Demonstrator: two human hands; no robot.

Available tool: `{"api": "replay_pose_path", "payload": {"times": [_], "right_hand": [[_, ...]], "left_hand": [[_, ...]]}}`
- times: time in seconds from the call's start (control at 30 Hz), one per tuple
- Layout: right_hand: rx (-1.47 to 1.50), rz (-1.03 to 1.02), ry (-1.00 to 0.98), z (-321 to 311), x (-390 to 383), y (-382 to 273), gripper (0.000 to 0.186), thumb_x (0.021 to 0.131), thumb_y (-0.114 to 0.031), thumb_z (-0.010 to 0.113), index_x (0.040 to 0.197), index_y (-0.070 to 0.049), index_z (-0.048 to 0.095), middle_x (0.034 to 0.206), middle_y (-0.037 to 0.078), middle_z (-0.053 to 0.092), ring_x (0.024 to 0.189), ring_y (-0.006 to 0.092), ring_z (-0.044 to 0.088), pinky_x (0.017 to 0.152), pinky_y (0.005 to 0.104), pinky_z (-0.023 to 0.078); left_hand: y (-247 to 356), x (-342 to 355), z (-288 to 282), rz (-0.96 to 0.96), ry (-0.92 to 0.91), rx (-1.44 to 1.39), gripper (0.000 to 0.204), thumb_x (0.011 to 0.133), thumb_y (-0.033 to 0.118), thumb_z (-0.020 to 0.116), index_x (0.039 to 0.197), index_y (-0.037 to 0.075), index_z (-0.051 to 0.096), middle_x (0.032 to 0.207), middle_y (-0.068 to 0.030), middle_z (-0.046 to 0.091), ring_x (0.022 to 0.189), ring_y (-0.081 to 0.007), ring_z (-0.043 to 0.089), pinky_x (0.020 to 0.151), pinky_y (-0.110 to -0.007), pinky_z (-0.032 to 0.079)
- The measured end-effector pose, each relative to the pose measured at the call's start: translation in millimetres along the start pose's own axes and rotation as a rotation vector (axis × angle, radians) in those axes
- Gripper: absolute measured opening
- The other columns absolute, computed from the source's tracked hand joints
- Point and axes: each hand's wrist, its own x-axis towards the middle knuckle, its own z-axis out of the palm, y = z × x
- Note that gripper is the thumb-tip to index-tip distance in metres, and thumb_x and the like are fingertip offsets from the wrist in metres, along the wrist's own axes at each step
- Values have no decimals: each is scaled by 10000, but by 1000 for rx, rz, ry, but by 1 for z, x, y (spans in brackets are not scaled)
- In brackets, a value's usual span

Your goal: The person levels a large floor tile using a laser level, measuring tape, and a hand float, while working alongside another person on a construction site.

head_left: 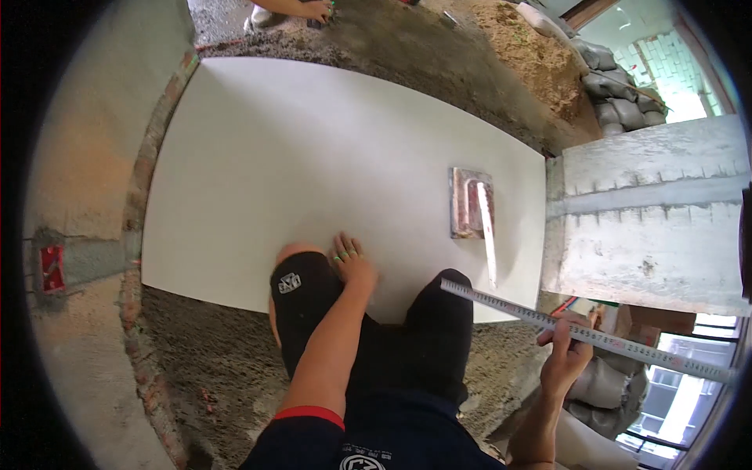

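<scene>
My left hand (354, 265) lies flat with fingers slightly apart on a large white tile (313, 149), beside my left knee. Green bands show on its fingers. In my right hand (568, 350), out to the right past the tile's edge, is a long silver ruler (517, 310) with graduations. It slants from above my right knee toward the right rim of the picture, and the fingers close around its middle. A rectangular trowel (462, 211) with a worn, reddish face rests on the tile's right part. A narrow white strip (487, 235) extends from it toward me.
Rough mortar (211, 352) borders the tile in front and behind. A plastered wall (78, 172) with a red box (52, 269) stands left. Sand (533, 66) and grey sacks (623, 98) lie far right. Another person's hand (316, 11) holds something dark at the top.
</scene>
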Motion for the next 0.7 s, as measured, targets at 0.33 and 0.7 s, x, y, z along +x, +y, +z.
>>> {"api": "replay_pose_path", "payload": {"times": [0.33, 0.7], "right_hand": [[87, -66, 85, -5, -4, -24, 145, 934, -118, 513, 918, 20, 557, 812, 82, 579, 626, 121, 582, 577, 238, 482], [57, 462, 51, 35, -78, 26, 198, 936, -150, 523, 972, 44, 543, 709, 122, 595, 543, 151, 598, 502, 265, 496]], "left_hand": [[11, -33, 47, 631, -309, -23, 175, 779, 152, 592, 881, 58, 699, 1004, -172, 667, 886, -333, 649, 760, -445, 521], [-189, 92, -56, -202, 739, 22, 579, 909, 435, 466, 1307, 16, 437, 1351, -194, 441, 1264, -340, 393, 1028, -494, 299]]}}
